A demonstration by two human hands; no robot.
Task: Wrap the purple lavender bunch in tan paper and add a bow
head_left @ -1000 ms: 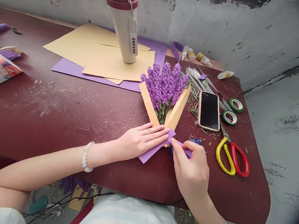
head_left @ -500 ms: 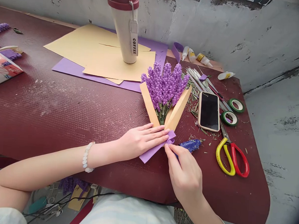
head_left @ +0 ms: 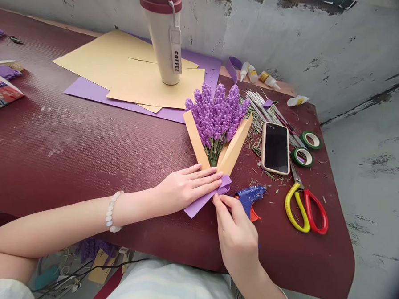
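A bouquet of purple paper lavender (head_left: 216,112) lies on the table in a tan paper wrapper (head_left: 236,144). Across the wrapper's lower end runs a purple paper strip (head_left: 196,206), its upper end looped over. My left hand (head_left: 180,186) lies flat, fingers stretched out, pressing down on the strip and the wrapper's base. Thumb and forefinger of my right hand (head_left: 237,234) pinch the strip's edge close to my left fingertips. Partly hidden behind the right hand, a blue glue gun (head_left: 250,194) rests on the table.
Scissors (head_left: 305,208), a phone (head_left: 276,148) and green tape rolls (head_left: 311,140) lie to the right, among wire stems and green scraps. A coffee tumbler (head_left: 163,45) stands on tan sheets (head_left: 129,79) at the back. Small glue bottles (head_left: 269,80) lie near the wall.
My right hand has shifted slightly left and down along the strip, so more of the glue gun shows. The left hand stays in place on the wrapper. The view has shifted a little.
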